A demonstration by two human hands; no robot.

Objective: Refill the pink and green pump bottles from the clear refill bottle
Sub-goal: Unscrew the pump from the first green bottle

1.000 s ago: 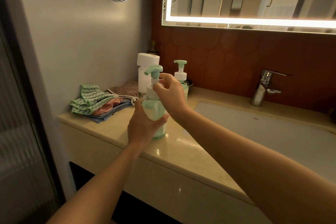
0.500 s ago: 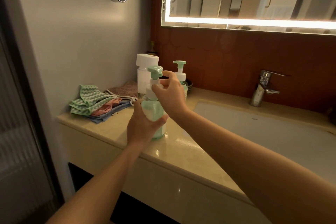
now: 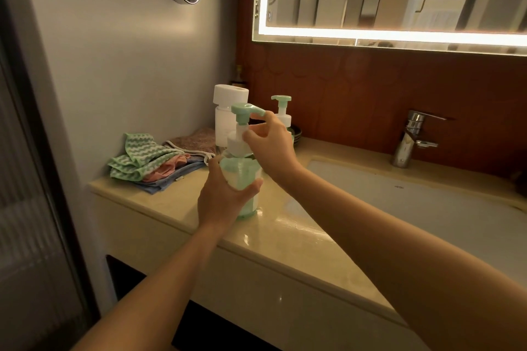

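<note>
Now the left hand (image 3: 221, 201) grips the green pump bottle (image 3: 241, 177) on the bench (image 3: 302, 239); the right hand (image 3: 272, 147) pinches its pump collar (image 3: 236, 143).

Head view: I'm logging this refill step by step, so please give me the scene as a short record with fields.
left hand: grips the body of the mint-green plastic pump bottle, upright on the beige stone counter
right hand: pinches the bottle's white pump collar
green pump head: nozzle toward the right hand
behind: white-capped translucent bottle; second green-topped pump bottle
left of bottles: pile of folded cloths
pouring: none yet
</note>
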